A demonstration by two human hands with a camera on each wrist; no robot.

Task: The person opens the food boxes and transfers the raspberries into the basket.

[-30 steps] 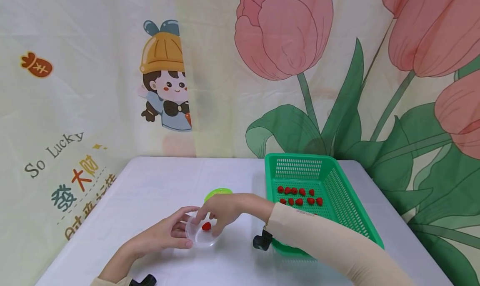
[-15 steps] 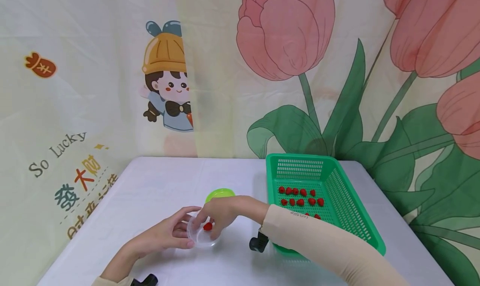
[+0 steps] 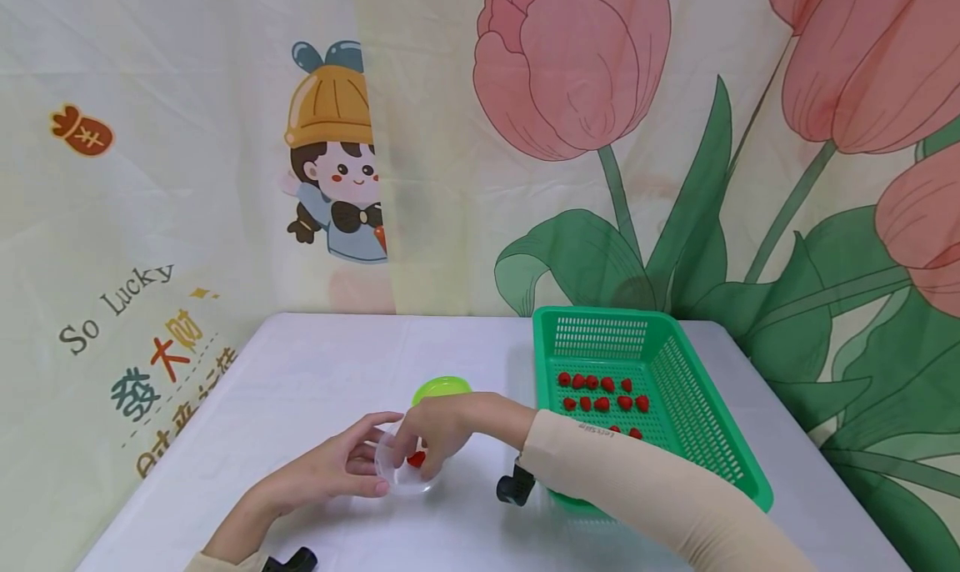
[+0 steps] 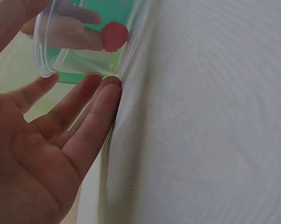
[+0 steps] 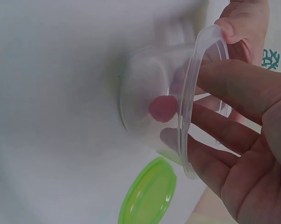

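Observation:
A clear plastic cup (image 3: pixel 407 480) stands on the white table. My left hand (image 3: pixel 341 464) holds its left side between thumb and fingers, as the left wrist view of the hand (image 4: pixel 42 140) also shows. Inside the cup is a red raspberry (image 5: pixel 163 108), low down near the bottom. Reaching in from above, my right hand (image 3: pixel 442 430) pinches the raspberry between thumb and fingertips; the fingers partly cover it in the head view. In the right wrist view, a bright green lid (image 5: pixel 150 193) lies beside the cup.
Right of the hands stands a green perforated basket (image 3: pixel 720 422) holding rows of raspberries (image 3: pixel 602 404). My right sleeve (image 3: pixel 637 480) crosses over its near left part. The green lid (image 3: pixel 438 386) lies behind my right hand. A printed cloth (image 3: pixel 435 180) hangs behind the table.
My right fingers and the raspberry have sunk slightly lower in the cup. The left hand keeps its grip on the cup. The whole view has shifted a little.

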